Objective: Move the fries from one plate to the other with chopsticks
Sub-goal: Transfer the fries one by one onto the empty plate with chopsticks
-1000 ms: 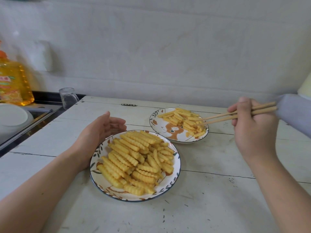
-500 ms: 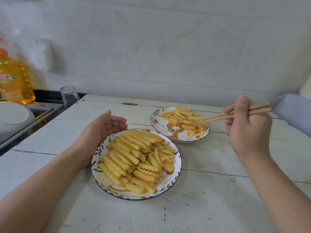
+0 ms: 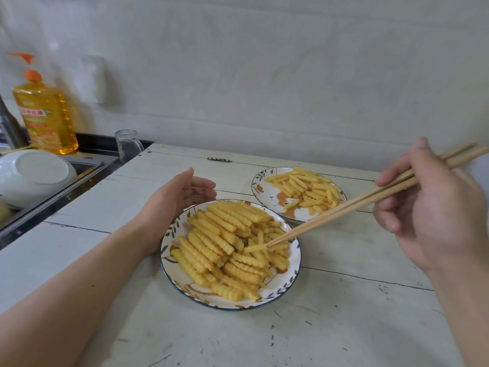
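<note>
Fries (image 3: 225, 245) fill the near plate (image 3: 292, 276) at lower centre of the frame, crinkle-cut and heaped, and a smaller scatter of them lies on the far plate (image 3: 258, 182) just up and to the right, the two rims close together. The right hand (image 3: 434, 210), at the right edge, grips a pair of wooden chopsticks (image 3: 357, 203) with thumb and curled fingers; the sticks slant down to the left, crossing over the gap between the plates, and their tips lie close together on one fry (image 3: 255, 247) at the right side of the near heap. The left hand (image 3: 172, 205) rests on the white tabletop (image 3: 344, 327) against the near plate's left rim, fingers relaxed and slightly cupped, holding nothing. Farther out, at the upper left of the frame, a small clear glass cup (image 3: 128, 145) stands at the tabletop's corner, beside a dark sink area with an upturned white bowl (image 3: 34, 173) and a yellow bottle (image 3: 46, 115) with an orange cap. A pale wall fills the frame's top.
</note>
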